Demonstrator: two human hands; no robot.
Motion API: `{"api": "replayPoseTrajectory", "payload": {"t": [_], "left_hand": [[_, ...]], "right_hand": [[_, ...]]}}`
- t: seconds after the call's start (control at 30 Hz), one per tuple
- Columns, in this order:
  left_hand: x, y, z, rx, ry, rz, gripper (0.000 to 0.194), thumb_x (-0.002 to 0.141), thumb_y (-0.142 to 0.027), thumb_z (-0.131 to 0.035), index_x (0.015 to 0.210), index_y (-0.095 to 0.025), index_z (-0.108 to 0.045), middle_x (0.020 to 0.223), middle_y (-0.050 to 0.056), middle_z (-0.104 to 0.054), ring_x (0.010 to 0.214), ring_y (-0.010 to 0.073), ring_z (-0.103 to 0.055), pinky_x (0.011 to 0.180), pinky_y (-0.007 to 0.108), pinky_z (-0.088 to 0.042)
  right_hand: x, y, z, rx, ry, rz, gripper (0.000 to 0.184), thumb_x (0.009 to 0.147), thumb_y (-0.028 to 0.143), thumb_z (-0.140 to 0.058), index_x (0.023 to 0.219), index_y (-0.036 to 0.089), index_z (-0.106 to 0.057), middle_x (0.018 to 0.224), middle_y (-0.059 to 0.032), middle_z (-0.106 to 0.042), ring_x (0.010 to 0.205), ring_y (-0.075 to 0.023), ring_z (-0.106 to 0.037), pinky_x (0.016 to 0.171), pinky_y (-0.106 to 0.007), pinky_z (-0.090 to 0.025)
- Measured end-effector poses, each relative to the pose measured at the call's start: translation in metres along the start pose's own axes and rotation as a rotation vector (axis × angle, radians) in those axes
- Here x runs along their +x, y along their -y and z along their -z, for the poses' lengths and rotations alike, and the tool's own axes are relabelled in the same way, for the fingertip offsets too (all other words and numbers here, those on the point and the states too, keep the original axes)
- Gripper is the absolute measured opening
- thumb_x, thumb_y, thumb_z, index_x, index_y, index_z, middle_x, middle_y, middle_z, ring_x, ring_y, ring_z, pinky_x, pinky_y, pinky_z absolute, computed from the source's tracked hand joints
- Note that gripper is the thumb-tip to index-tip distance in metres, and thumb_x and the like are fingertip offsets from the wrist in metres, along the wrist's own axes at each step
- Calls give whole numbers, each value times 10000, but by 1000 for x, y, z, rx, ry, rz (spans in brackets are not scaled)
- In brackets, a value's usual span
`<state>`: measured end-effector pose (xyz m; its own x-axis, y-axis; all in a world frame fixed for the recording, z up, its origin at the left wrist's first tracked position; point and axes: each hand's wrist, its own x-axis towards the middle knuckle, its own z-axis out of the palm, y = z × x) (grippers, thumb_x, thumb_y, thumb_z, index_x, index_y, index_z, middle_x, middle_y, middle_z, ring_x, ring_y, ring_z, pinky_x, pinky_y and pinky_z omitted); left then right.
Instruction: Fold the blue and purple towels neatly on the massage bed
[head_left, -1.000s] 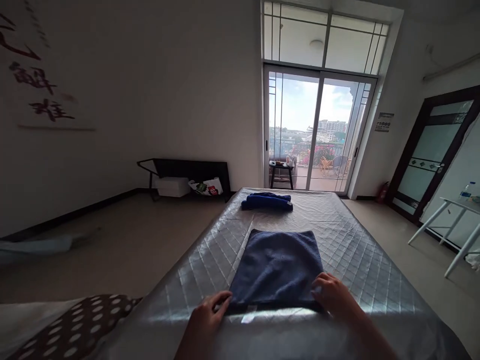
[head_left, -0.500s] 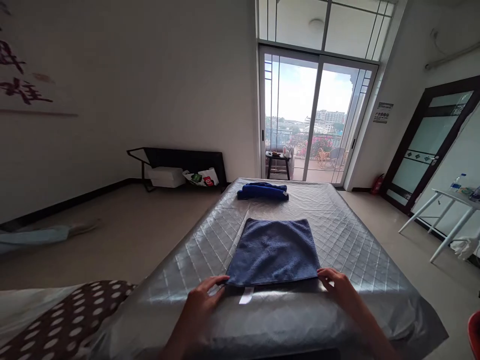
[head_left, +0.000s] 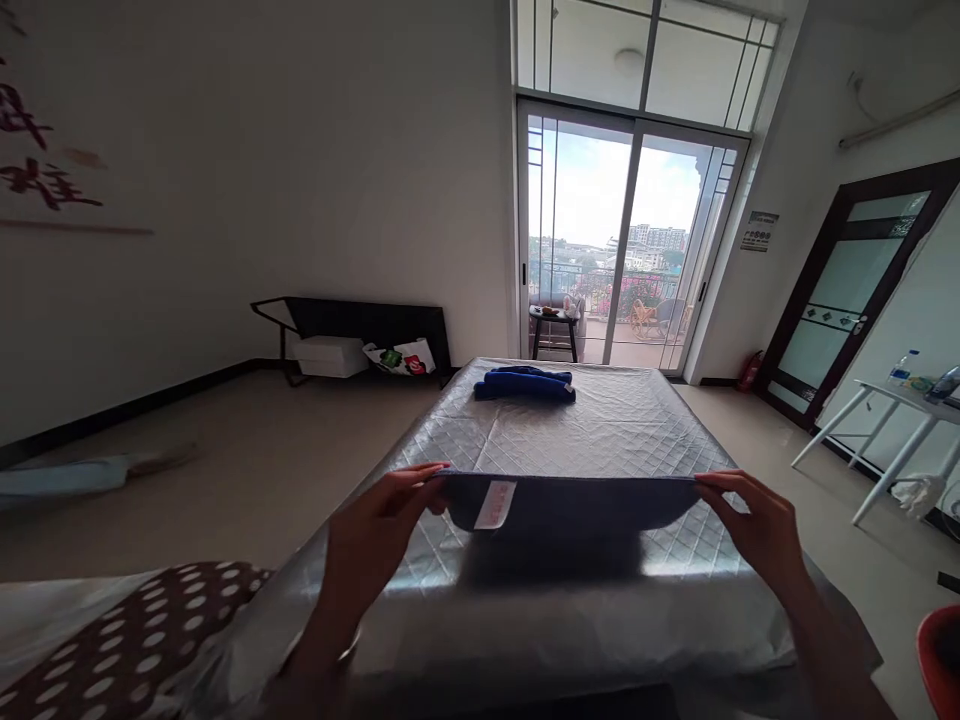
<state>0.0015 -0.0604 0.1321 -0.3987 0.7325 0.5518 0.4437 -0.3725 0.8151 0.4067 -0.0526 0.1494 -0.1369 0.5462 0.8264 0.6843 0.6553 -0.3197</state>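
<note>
A dark blue towel (head_left: pixel 577 505) is stretched between my hands, its near edge lifted above the table and its underside facing me. My left hand (head_left: pixel 386 520) pinches the left corner, close to a white label (head_left: pixel 495 505) on the towel. The right corner is pinched by the thumb and fingers of my right hand (head_left: pixel 754 515). Below lies a silver quilted cover (head_left: pixel 442 425) over the table. Farther back on it rests a bundle of folded blue cloths (head_left: pixel 525 384). The towel's far part is hidden behind its raised edge.
Brown polka-dot fabric (head_left: pixel 142 630) lies at the lower left. To the right are a white stool (head_left: pixel 896 395) with bottles, and a red container (head_left: pixel 941 660). A black rack (head_left: pixel 367 325) stands by the back wall. Part of a person's leg (head_left: pixel 67 482) shows at far left.
Both hands have raised the towel's near edge up off the cover and spread farther apart. The towel, lying flat before, now shows its underside and label.
</note>
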Motion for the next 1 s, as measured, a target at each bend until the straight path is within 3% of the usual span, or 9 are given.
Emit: {"api": "replayPoseTrajectory", "payload": {"t": [0.13,0.27,0.4,0.5,0.6,0.7,0.8,0.87,1.0], "left_hand": [[16,-41,9,-67,-7,50,316,695,-494,-746,876,-235,-751,546,-36,-692,553,173,-685,594,278,-572],[39,-51,10,-71,37,97,309,675,-473,-757,859,-226,-746,515,-35,-677,527,178,-678,581,286,-570],[74,-36,-13,-165,192,176,402,573,-520,-822,784,-196,-709,572,-9,-707,523,193,-682,578,322,-594],[107,-24,-41,-248,269,199,484,490,-549,-860,746,-181,-678,620,8,-720,577,205,-701,650,361,-617],[134,-20,-65,-352,219,146,509,473,-559,-862,732,-175,-651,647,3,-712,639,202,-708,754,398,-613],[144,-17,-71,-461,134,72,493,509,-545,-851,755,-169,-648,711,0,-718,726,195,-715,845,419,-590],[124,5,-65,-519,74,70,461,583,-572,-805,750,-167,-661,780,20,-743,787,192,-714,877,418,-576],[94,34,-60,-437,90,132,464,631,-616,-755,716,-168,-668,782,39,-756,782,203,-717,850,404,-578],[25,111,-61,-5,358,311,500,563,-691,-712,631,-199,-663,653,37,-744,702,247,-725,695,338,-556]], "right_hand": [[22,13,30,63,2,-67,212,878,463,-687,933,274,-767,773,1,-750,613,-151,-702,603,-261,-595],[35,17,40,144,79,-238,316,831,545,-702,932,255,-781,728,-8,-743,532,-152,-679,545,-270,-578],[57,-4,18,190,147,-428,428,760,601,-728,930,213,-785,546,1,-690,526,-185,-682,549,-292,-567],[86,-28,-10,238,164,-525,428,719,590,-749,875,191,-771,560,-6,-703,549,-198,-700,588,-314,-580],[116,-44,-30,259,106,-511,368,738,551,-732,829,195,-741,692,-25,-752,631,-206,-732,673,-342,-599],[126,-46,-36,218,22,-430,333,770,525,-703,863,205,-728,793,-32,-774,771,-218,-752,800,-376,-590],[99,-46,-42,259,1,-357,355,776,537,-688,915,213,-722,947,-52,-781,889,-221,-744,848,-374,-579],[62,-50,-53,320,39,-355,369,775,554,-677,908,213,-720,1003,-62,-775,899,-216,-740,841,-356,-581],[-25,-68,-93,314,253,-519,388,803,564,-606,800,197,-734,807,-60,-775,743,-223,-738,707,-332,-582]]}}
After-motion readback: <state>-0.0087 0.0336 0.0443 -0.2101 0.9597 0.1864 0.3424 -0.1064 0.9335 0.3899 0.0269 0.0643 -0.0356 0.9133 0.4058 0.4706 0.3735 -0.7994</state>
